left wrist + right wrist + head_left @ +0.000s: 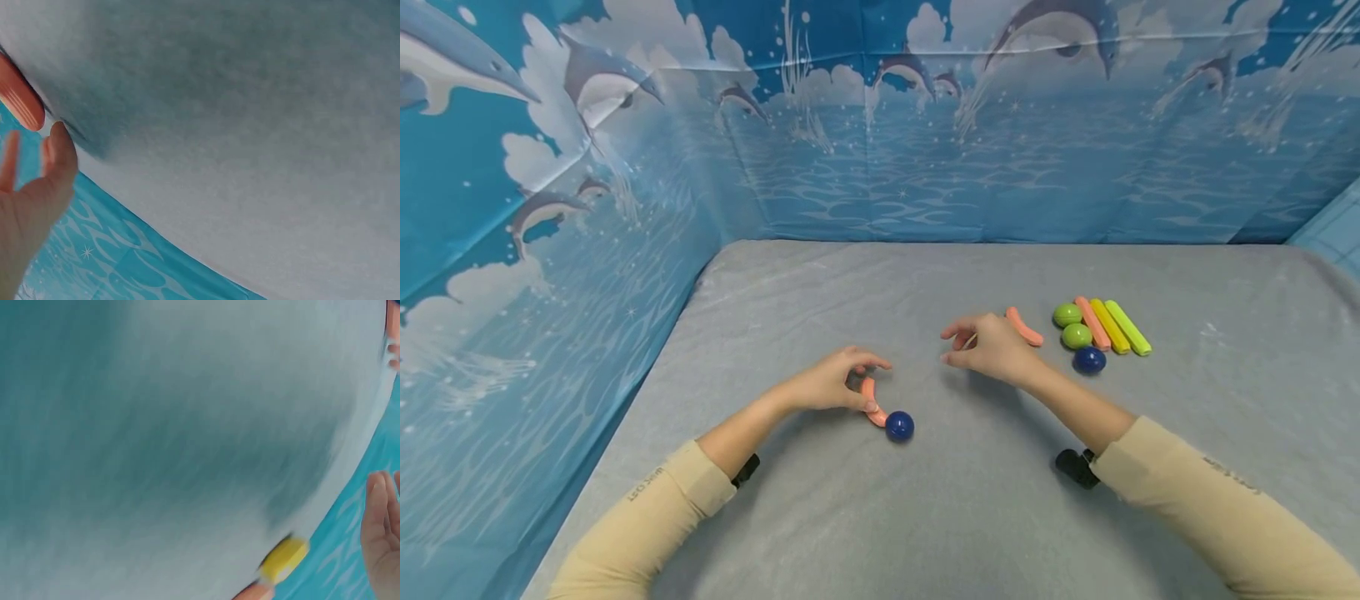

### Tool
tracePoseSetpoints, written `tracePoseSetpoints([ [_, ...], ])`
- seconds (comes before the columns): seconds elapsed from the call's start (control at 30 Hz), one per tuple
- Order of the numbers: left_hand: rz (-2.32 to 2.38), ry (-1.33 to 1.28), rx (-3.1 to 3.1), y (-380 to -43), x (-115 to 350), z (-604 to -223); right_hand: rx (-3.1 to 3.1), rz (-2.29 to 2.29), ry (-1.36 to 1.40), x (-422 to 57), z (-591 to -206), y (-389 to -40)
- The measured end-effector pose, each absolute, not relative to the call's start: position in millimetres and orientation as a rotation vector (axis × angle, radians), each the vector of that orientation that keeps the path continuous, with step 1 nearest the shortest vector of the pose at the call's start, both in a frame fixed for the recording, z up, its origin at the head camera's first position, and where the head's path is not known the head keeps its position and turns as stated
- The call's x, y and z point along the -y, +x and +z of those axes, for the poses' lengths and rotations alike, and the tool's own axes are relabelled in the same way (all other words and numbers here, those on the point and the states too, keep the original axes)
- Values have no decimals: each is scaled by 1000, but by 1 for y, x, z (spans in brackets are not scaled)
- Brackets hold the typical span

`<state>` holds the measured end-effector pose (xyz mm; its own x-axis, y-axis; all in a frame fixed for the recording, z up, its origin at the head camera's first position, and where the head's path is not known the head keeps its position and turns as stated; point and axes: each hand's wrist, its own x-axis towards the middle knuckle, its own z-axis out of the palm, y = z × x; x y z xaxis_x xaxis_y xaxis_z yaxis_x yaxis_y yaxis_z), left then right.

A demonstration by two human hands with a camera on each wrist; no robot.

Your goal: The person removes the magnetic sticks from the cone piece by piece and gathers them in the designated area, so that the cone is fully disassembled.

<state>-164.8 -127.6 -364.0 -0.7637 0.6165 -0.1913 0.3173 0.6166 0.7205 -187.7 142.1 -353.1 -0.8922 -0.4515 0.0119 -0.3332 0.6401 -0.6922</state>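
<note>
A curved salmon-coloured clay-like stick point(877, 416) lies on the grey cloth with one end against a glossy dark blue ball point(899, 427). My left hand point(829, 382) hovers over that stick, thumb beside it and fingers spread apart; the left wrist view shows the fingers away from the ridged stick point(22, 97). Further right, my right hand point(992, 346) is held above the cloth with fingers loosely bent and nothing in them. Just beyond its back lies a second curved salmon stick point(1024, 327).
At the right, two green balls point(1067, 314) and another blue ball point(1089, 361) sit beside straight salmon point(1093, 323), yellow point(1110, 327) and lime point(1128, 328) sticks. Grey cloth point(820, 517) covers the table. A blue dolphin-print curtain point(865, 183) borders the back and left.
</note>
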Motion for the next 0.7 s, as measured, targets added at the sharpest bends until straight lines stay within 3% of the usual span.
tracePoseSetpoints([
  [0.27,1045,409,-2392,-167,125,-363,-2368,-1180,-622,-104,-361,-161],
  [0.7,1122,437,-2317,-167,124,-367,-2285,-1076,-666,-83,-371,-142],
])
